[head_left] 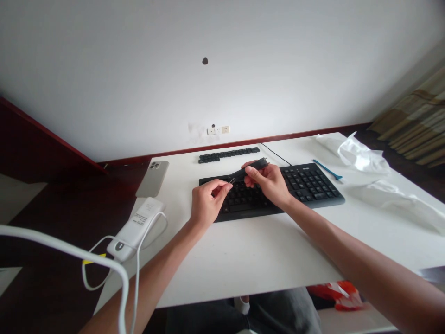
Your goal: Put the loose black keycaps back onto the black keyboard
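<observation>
I can see a slim black tool (257,164) near the middle of the frame, held slantwise, its thicker end pointing up to the right and thin metal prongs (232,181) reaching down to the left. Below it a black keyboard (245,202) lies flat from the centre to the right (number pad (314,185) at that far end), its right side slightly higher in view, dark cable (277,154) trailing off towards upper left.

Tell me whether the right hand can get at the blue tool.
Probably yes: the blue tool lies beside the keyboard with nothing on top, though the right hand holds a black tool.
</observation>
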Action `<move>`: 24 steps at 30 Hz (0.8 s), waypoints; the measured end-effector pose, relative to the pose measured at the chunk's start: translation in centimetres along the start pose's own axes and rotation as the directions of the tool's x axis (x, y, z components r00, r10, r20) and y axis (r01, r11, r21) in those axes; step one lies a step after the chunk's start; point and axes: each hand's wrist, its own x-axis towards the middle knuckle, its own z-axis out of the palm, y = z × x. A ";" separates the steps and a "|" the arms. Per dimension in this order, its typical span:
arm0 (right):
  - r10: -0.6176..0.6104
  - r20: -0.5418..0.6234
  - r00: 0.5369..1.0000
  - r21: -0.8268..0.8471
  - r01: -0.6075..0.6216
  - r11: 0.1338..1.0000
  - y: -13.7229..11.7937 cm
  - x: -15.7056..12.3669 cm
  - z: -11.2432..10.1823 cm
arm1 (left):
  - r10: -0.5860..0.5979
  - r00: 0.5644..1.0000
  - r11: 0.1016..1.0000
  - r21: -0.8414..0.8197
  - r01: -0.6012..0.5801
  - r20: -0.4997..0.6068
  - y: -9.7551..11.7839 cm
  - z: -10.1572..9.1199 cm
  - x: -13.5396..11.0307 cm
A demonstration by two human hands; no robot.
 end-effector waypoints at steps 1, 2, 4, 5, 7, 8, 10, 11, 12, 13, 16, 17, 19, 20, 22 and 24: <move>0.016 -0.001 1.000 0.021 -0.016 1.000 0.0 0.1 0.0 | -0.020 1.000 1.000 -0.018 0.020 -0.004 -0.1 0.0 0.1; 0.030 0.000 1.000 0.042 -0.030 0.999 0.0 0.1 -0.1 | -0.040 0.999 0.999 -0.036 0.040 -0.012 -0.2 0.0 0.1; 0.053 0.004 0.999 0.081 -0.053 0.995 0.1 0.2 -0.1 | -0.070 0.997 0.995 -0.071 0.068 -0.027 -0.5 0.0 0.3; 0.062 0.008 0.998 0.098 -0.063 0.993 0.1 0.2 -0.1 | -0.080 0.996 0.993 -0.087 0.077 -0.029 -0.6 0.0 0.3; 0.075 0.022 0.997 0.127 -0.077 0.989 0.1 0.2 -0.1 | -0.091 0.996 0.990 -0.107 0.088 -0.024 -0.9 0.1 0.4; 0.079 0.030 0.996 0.138 -0.083 0.987 0.1 0.2 -0.2 | -0.093 0.996 0.990 -0.111 0.090 -0.019 -1.0 0.1 0.4; 0.087 0.047 0.995 0.159 -0.093 0.983 0.1 0.3 -0.3 | -0.101 0.995 0.988 -0.118 0.099 -0.013 -1.2 0.3 0.4; 0.090 0.055 0.994 0.167 -0.098 0.981 0.1 0.3 -0.4 | -0.108 0.994 0.987 -0.125 0.106 -0.011 -1.4 0.3 0.3; 0.094 0.063 0.994 0.171 -0.104 0.980 0.1 0.4 -0.5 | -0.115 0.993 0.985 -0.133 0.113 -0.005 -1.4 0.4 0.3; 0.098 0.068 0.993 0.171 -0.109 0.979 0.1 0.4 -0.6 | -0.119 0.993 0.983 -0.142 0.118 0.003 -1.5 0.4 0.3; 0.082 0.071 0.994 0.138 -0.091 0.986 0.1 0.4 -0.5 | -0.065 0.997 0.988 -0.134 0.070 0.036 -1.3 0.2 0.4; 0.065 0.072 0.995 0.116 -0.073 0.991 0.1 0.4 -0.4 | -0.021 0.999 0.994 -0.103 0.025 0.042 -1.1 0.1 0.4; 0.027 0.111 0.993 0.065 -0.035 0.997 -0.1 0.0 0.0 | 0.078 0.995 0.997 0.003 -0.078 0.054 -0.8 -0.2 0.4; 0.013 0.148 0.989 0.042 -0.019 0.999 -0.2 -0.3 0.3 | 0.114 0.991 0.991 0.059 -0.118 0.068 -0.7 -0.2 0.3; -0.015 0.231 0.973 0.003 0.015 1.000 -0.3 -0.8 0.7 | 0.143 0.983 0.978 0.136 -0.158 0.111 -0.6 -0.3 0.3; -0.057 0.275 0.960 -0.090 0.085 0.992 -0.5 -1.0 0.7 | 0.138 0.978 0.974 0.157 -0.163 0.158 -0.8 -0.3 0.4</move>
